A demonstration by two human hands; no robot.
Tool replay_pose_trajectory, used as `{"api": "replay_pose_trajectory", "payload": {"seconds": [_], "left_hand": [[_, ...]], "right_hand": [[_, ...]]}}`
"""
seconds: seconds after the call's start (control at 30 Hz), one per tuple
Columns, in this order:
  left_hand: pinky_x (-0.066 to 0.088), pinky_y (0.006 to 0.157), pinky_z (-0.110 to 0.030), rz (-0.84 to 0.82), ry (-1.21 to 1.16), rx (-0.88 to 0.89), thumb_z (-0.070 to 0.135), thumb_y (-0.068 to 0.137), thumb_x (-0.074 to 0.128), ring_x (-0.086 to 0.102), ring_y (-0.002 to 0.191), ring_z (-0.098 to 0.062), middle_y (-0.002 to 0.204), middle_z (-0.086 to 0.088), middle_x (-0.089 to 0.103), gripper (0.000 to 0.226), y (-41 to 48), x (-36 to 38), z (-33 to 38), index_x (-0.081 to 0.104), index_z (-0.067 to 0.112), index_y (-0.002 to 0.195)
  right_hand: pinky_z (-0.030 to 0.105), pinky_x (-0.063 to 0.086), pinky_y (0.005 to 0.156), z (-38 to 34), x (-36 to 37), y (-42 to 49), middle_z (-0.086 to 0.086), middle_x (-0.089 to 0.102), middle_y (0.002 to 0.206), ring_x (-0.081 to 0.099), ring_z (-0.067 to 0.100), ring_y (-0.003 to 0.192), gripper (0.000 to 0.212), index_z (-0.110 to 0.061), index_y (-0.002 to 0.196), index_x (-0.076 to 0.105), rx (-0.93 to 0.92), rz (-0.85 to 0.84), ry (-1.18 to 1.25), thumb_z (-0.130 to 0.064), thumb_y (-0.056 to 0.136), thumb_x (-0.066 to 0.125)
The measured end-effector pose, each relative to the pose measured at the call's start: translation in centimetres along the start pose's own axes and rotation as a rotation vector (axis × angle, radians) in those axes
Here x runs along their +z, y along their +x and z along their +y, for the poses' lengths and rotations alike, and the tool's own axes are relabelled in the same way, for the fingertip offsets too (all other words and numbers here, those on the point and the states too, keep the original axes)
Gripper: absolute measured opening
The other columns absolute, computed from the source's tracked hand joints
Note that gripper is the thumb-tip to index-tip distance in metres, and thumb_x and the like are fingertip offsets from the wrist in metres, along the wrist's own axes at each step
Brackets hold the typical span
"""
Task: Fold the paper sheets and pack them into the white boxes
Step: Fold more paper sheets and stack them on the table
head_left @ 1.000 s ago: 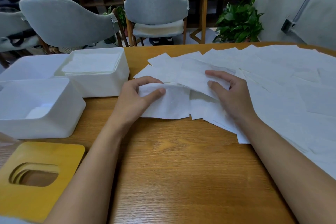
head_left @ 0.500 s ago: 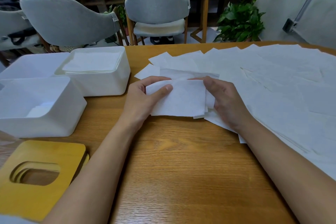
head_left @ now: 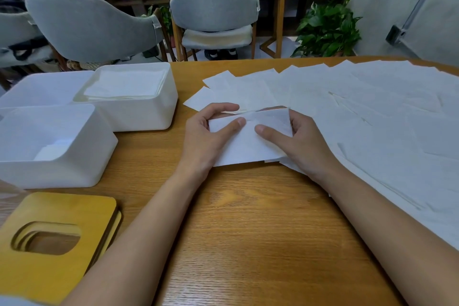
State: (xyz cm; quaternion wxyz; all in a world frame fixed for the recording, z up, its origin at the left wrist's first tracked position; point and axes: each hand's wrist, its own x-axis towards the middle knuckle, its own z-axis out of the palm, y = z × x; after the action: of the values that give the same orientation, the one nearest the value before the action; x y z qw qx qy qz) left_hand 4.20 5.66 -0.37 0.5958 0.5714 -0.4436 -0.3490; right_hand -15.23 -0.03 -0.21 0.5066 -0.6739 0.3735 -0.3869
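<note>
A folded white paper sheet (head_left: 244,146) lies on the wooden table (head_left: 248,218) between my hands. My left hand (head_left: 207,138) pinches its left edge, thumb on top and fingers curled behind. My right hand (head_left: 301,143) pinches the right edge the same way. Many flat white sheets (head_left: 372,117) spread over the table's right half. Three white boxes stand at the left: a near box (head_left: 74,159) with a little paper inside, a far box (head_left: 139,117) filled with folded sheets, and a third box (head_left: 39,87) behind them.
Yellow wooden lids (head_left: 57,243) with an oval slot are stacked at the near left corner. Grey chairs (head_left: 213,2) and a potted plant (head_left: 327,30) stand beyond the table's far edge. Bare wood lies in front of my hands.
My right hand drew the sheet's right side over to the left, folding it. Both hands came closer together and now pinch the folded sheet at its two ends.
</note>
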Motion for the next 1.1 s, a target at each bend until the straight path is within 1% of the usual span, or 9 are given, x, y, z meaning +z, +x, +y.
{"api": "replay_pose_trajectory", "payload": {"seconds": [0.17, 0.3, 0.47, 0.57, 0.67, 0.73, 0.8, 0.97, 1.1], "left_hand": [[0.057, 0.088, -0.025, 0.022, 0.051, 0.067, 0.019, 0.086, 0.086, 0.071, 0.100, -0.005, 0.101, 0.006, 0.078, 0.033, 0.1, 0.2, -0.1, 0.075, 0.023, 0.117], [0.046, 0.087, -0.006, 0.016, 0.100, 0.077, 0.033, 0.088, 0.084, 0.062, 0.114, 0.005, 0.124, 0.010, 0.069, 0.051, 0.3, 0.3, 0.1, 0.061, 0.032, 0.134], [0.048, 0.081, -0.006, -0.116, 0.036, -0.007, 0.034, 0.092, 0.078, 0.057, 0.107, 0.018, 0.130, 0.020, 0.058, 0.058, -0.1, 0.9, 0.4, 0.052, 0.038, 0.143], [0.043, 0.084, -0.002, -0.140, 0.026, -0.043, 0.039, 0.092, 0.077, 0.050, 0.108, 0.025, 0.134, 0.022, 0.055, 0.057, 0.0, 1.0, 0.5, 0.052, 0.043, 0.143], [0.051, 0.080, -0.013, -0.118, -0.058, -0.067, 0.026, 0.091, 0.080, 0.066, 0.105, 0.004, 0.119, 0.014, 0.073, 0.057, -0.1, 1.0, 0.5, 0.055, 0.037, 0.142], [0.057, 0.070, -0.021, -0.090, -0.123, -0.020, 0.012, 0.093, 0.079, 0.075, 0.091, -0.008, 0.103, 0.008, 0.079, 0.058, -0.1, 1.0, 0.6, 0.055, 0.029, 0.143], [0.060, 0.071, -0.027, -0.063, -0.109, 0.049, 0.007, 0.093, 0.078, 0.077, 0.094, -0.017, 0.105, 0.000, 0.080, 0.059, -0.1, 1.1, 0.6, 0.052, 0.025, 0.143], [0.051, 0.079, -0.021, -0.008, 0.314, 0.261, 0.028, 0.084, 0.088, 0.062, 0.105, -0.012, 0.122, 0.010, 0.061, 0.070, 0.1, 1.4, -0.4, 0.045, 0.034, 0.139], [0.043, 0.088, -0.019, -0.316, 0.619, 0.433, 0.043, 0.079, 0.090, 0.056, 0.108, -0.007, 0.116, 0.012, 0.057, 0.046, 0.0, 1.7, -1.3, 0.070, 0.030, 0.119]], "right_hand": [[0.038, 0.058, 0.094, 0.6, -0.1, 0.3, -0.017, 0.056, 0.143, 0.062, 0.014, 0.120, 0.047, -0.039, 0.136, 0.055, -0.098, 0.049, -0.087, -0.019, 0.098, 0.073], [0.052, 0.062, 0.087, 0.4, -0.6, 0.5, -0.005, 0.052, 0.148, 0.068, 0.027, 0.114, 0.055, -0.040, 0.138, 0.046, -0.119, 0.056, -0.004, -0.018, 0.097, 0.074], [0.032, 0.061, 0.069, -0.5, -1.4, 0.3, 0.011, 0.065, 0.126, 0.073, 0.025, 0.101, 0.034, -0.025, 0.124, 0.052, -0.105, 0.063, 0.139, -0.009, 0.099, 0.070], [0.027, 0.058, 0.074, -0.5, -1.8, 0.6, 0.004, 0.067, 0.117, 0.070, 0.020, 0.101, 0.020, -0.021, 0.110, 0.062, -0.126, 0.066, 0.150, -0.006, 0.099, 0.069], [0.018, 0.051, 0.082, -0.4, -2.0, 0.7, -0.012, 0.073, 0.107, 0.066, 0.006, 0.104, 0.016, -0.019, 0.099, 0.075, -0.152, 0.048, 0.079, -0.005, 0.100, 0.066], [0.016, 0.050, 0.088, -0.6, -2.0, 0.5, -0.012, 0.077, 0.113, 0.066, 0.004, 0.113, 0.021, -0.020, 0.105, 0.081, -0.133, -0.013, 0.056, -0.006, 0.100, 0.066], [0.016, 0.050, 0.093, -0.6, -2.2, 0.4, -0.011, 0.078, 0.115, 0.066, 0.005, 0.116, 0.021, -0.019, 0.109, 0.082, -0.100, -0.081, 0.042, -0.007, 0.099, 0.067], [0.020, 0.051, 0.101, 0.2, -2.8, 1.1, -0.014, 0.078, 0.114, 0.066, -0.002, 0.114, 0.031, -0.020, 0.111, 0.082, -0.069, 0.134, -0.080, 0.000, 0.099, 0.062], [0.031, 0.047, 0.113, 1.3, -3.7, 1.9, -0.017, 0.077, 0.115, 0.063, -0.002, 0.120, 0.034, -0.026, 0.111, 0.082, -0.036, 0.281, -0.121, -0.003, 0.098, 0.061]]}}
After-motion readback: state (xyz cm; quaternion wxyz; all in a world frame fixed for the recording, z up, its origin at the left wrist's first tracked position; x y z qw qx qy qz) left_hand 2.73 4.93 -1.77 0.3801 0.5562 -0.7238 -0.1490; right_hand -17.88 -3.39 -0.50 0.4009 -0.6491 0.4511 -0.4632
